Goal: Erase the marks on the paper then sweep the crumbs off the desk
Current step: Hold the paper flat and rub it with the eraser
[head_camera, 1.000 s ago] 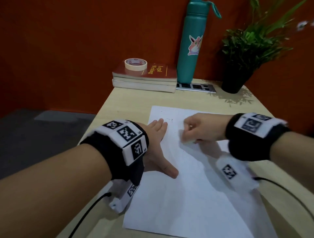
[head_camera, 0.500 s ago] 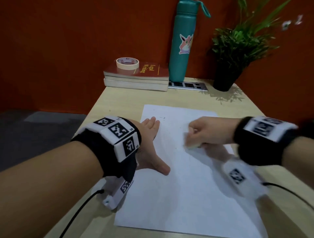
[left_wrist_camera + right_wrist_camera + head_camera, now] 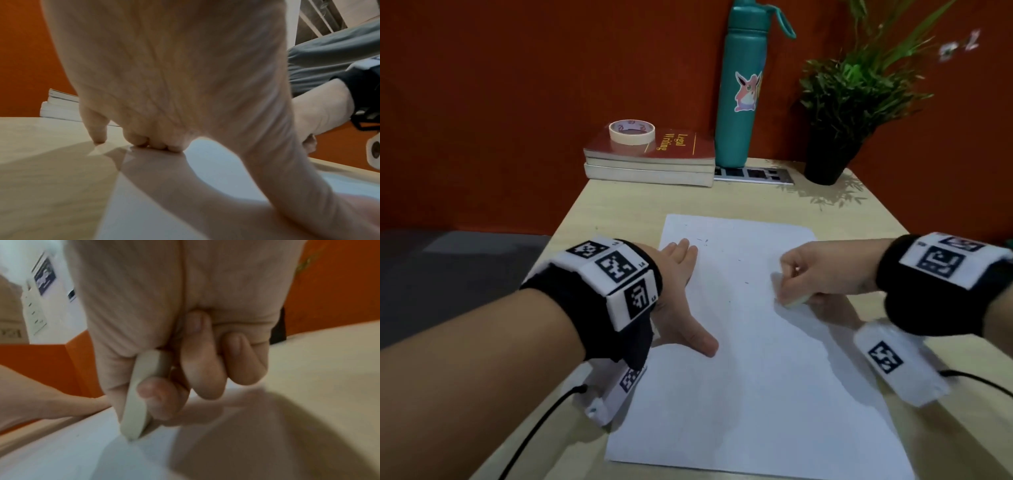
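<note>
Midway: right hand (image 3: 822,274) pinches flat off-white eraser (image 3: 139,395) on white paper sheet (image 3: 756,359); left hand (image 3: 678,301) flat, pinning it. Dark crumbs (image 3: 703,241) upper centre unswept.

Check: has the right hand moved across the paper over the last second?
Yes. The right hand, gripping the eraser, slid rightward, away from the left edge of the paper.

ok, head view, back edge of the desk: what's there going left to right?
tape roll on top of the book stack → teal bottle → marker strip, lying flat, partly behind the bottle's base → potted plant.
</note>
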A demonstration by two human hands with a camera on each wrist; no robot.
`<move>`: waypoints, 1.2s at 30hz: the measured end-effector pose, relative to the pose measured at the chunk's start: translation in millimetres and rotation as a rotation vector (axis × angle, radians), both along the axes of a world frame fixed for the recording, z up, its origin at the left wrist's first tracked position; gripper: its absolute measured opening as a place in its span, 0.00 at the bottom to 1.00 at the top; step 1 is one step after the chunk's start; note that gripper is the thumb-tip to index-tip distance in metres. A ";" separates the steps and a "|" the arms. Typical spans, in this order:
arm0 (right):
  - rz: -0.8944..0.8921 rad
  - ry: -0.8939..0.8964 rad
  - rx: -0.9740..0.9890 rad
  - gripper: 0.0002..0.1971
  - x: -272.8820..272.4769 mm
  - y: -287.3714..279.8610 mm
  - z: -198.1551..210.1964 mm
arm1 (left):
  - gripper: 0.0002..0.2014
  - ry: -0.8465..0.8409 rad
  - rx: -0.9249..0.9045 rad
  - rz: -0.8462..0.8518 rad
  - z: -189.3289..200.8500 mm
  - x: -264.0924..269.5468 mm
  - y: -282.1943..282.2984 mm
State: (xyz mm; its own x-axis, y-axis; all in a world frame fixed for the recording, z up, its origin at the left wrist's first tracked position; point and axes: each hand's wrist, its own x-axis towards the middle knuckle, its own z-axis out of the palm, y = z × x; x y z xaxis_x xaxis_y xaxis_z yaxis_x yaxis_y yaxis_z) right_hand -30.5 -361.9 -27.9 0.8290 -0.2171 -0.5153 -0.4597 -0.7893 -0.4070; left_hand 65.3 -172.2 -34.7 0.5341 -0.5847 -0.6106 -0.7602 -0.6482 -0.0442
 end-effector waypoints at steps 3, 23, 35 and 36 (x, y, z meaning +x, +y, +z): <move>-0.029 0.025 -0.095 0.11 -9.4 -12.3 15.4 | 0.68 -0.013 0.006 -0.005 3.8 -1.2 -1.5; -0.435 -0.235 0.219 0.14 8.8 -7.6 -1.9 | 0.35 -0.103 -0.167 -0.209 -8.5 -69.9 -58.1; -0.384 -0.203 0.118 0.12 7.8 -9.3 -0.7 | 0.31 0.003 -0.209 -0.326 -8.1 -75.9 -59.1; -0.393 -0.212 0.130 0.12 7.2 -9.0 -1.0 | 0.32 -0.022 -0.202 -0.228 -10.3 -69.9 -54.9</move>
State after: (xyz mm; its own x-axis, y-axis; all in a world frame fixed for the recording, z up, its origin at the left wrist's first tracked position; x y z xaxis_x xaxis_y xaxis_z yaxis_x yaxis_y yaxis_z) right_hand -23.3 -370.8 -28.9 0.7867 -0.4808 -0.3873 -0.6099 -0.5081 -0.6081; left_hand -4.6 -227.1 -45.0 0.3871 -0.7993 -0.4596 -0.8874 -0.4584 0.0497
